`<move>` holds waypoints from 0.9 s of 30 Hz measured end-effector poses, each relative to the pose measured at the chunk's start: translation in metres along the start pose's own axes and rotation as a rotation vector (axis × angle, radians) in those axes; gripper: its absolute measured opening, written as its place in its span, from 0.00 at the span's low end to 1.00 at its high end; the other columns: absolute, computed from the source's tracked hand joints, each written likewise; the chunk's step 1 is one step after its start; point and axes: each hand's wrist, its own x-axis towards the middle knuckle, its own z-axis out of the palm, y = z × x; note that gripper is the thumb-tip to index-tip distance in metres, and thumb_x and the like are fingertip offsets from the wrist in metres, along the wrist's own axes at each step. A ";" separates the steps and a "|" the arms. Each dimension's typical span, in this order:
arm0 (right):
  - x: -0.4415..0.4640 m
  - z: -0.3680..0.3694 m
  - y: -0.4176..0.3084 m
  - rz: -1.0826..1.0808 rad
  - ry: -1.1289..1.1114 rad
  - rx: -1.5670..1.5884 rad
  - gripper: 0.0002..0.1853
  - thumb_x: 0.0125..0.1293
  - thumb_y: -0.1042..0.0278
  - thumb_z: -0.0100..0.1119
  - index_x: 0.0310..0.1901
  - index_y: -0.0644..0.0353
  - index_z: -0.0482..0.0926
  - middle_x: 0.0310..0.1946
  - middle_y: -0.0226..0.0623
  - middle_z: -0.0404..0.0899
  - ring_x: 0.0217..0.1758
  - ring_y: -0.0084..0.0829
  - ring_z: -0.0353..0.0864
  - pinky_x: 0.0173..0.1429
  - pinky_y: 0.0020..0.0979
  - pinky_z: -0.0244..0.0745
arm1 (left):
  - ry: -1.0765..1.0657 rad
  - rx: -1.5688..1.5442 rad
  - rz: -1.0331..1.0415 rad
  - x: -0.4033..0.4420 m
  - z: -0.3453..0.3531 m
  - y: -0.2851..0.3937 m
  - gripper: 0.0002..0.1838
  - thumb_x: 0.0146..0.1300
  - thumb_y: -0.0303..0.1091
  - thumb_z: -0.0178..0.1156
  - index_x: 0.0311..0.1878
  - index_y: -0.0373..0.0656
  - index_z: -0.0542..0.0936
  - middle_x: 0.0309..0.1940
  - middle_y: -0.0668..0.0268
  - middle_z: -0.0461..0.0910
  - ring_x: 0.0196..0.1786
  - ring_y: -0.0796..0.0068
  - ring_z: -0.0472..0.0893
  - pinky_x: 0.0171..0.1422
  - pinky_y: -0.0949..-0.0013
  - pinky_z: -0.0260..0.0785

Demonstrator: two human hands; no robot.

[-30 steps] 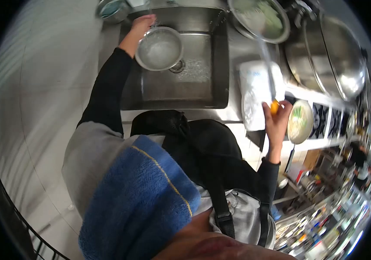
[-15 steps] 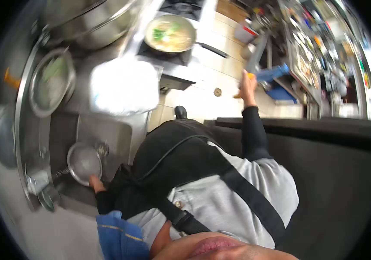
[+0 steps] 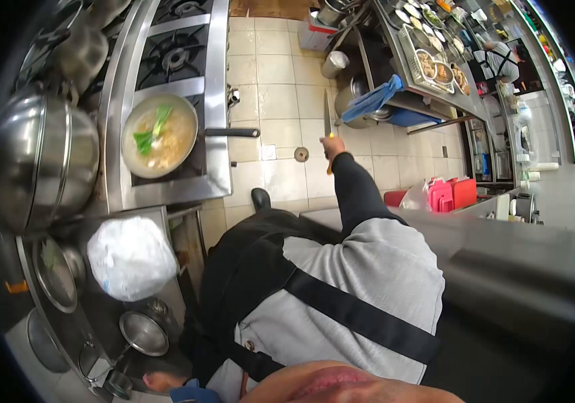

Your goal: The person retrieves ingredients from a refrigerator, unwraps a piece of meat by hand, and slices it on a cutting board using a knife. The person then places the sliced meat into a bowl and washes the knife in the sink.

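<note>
My right hand is closed round the yellow handle of a knife, held out over the tiled floor with its blade pointing away. Low at the left, my left hand is beside the sink, apart from the metal bowl; its fingers are too small and dim to make out. A pan with broth, noodles and green leaves sits on the stove, its black handle pointing right. On the counter next to the sink lies a white plastic bag.
Large metal pots stand left of the stove. A blue cloth hangs by the prep counter, which bears trays of food. Red containers are at the right. Another person is at the far right.
The view has turned right, towards the stove and aisle. My right hand has carried the knife from beside the white bag out over the floor. My left hand has come away from the bowl.
</note>
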 end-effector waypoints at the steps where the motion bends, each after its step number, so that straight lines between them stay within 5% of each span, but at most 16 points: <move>1: 0.012 -0.002 0.012 0.033 -0.011 -0.014 0.14 0.64 0.61 0.60 0.25 0.59 0.72 0.14 0.35 0.68 0.13 0.33 0.65 0.18 0.38 0.59 | 0.059 0.014 0.065 -0.009 0.000 0.019 0.33 0.65 0.47 0.56 0.67 0.33 0.68 0.63 0.50 0.71 0.60 0.56 0.73 0.62 0.56 0.67; 4: 0.018 -0.029 0.013 0.311 -0.246 -0.068 0.17 0.67 0.60 0.58 0.22 0.58 0.70 0.11 0.38 0.66 0.12 0.37 0.65 0.20 0.44 0.60 | 0.215 0.027 0.286 -0.035 0.015 0.086 0.32 0.67 0.46 0.56 0.66 0.33 0.69 0.62 0.51 0.71 0.59 0.57 0.74 0.61 0.57 0.68; 7: 0.046 -0.035 0.067 0.159 -0.084 -0.212 0.13 0.67 0.61 0.58 0.31 0.61 0.74 0.14 0.33 0.65 0.14 0.32 0.63 0.21 0.41 0.60 | 0.299 0.005 0.508 -0.045 0.039 0.150 0.30 0.68 0.45 0.55 0.65 0.33 0.70 0.62 0.51 0.72 0.57 0.58 0.75 0.60 0.59 0.68; 10: -0.003 -0.053 0.064 0.432 -0.027 -0.001 0.12 0.67 0.60 0.60 0.37 0.60 0.73 0.17 0.29 0.65 0.14 0.29 0.61 0.20 0.37 0.59 | 0.307 -0.068 0.726 -0.043 0.071 0.216 0.28 0.69 0.44 0.55 0.65 0.33 0.71 0.61 0.52 0.73 0.56 0.59 0.75 0.59 0.60 0.69; 14: -0.014 -0.094 0.079 0.481 -0.070 -0.087 0.12 0.67 0.61 0.62 0.37 0.60 0.72 0.16 0.28 0.63 0.14 0.28 0.60 0.19 0.33 0.59 | 0.211 -0.205 0.933 -0.048 0.125 0.305 0.26 0.70 0.42 0.54 0.63 0.32 0.72 0.59 0.52 0.73 0.55 0.60 0.76 0.58 0.61 0.70; 18: -0.017 -0.133 0.120 0.503 0.086 0.251 0.10 0.67 0.67 0.62 0.32 0.64 0.74 0.15 0.35 0.68 0.13 0.30 0.67 0.17 0.36 0.63 | 0.094 -0.303 1.089 -0.089 0.174 0.394 0.24 0.71 0.41 0.53 0.62 0.32 0.73 0.58 0.53 0.74 0.54 0.61 0.77 0.57 0.63 0.71; 21: -0.002 -0.171 0.149 0.572 0.054 0.047 0.10 0.67 0.69 0.62 0.32 0.67 0.74 0.16 0.39 0.71 0.13 0.33 0.70 0.18 0.38 0.67 | -0.010 -0.385 1.184 -0.147 0.214 0.451 0.22 0.72 0.39 0.52 0.61 0.32 0.74 0.57 0.54 0.75 0.53 0.62 0.77 0.56 0.64 0.72; 27: 0.049 -0.211 0.203 0.660 0.141 0.314 0.15 0.69 0.62 0.58 0.31 0.67 0.77 0.19 0.45 0.76 0.15 0.39 0.74 0.19 0.43 0.72 | -0.191 -0.479 1.337 -0.297 0.276 0.549 0.19 0.75 0.37 0.51 0.59 0.32 0.75 0.56 0.55 0.76 0.51 0.64 0.79 0.54 0.67 0.73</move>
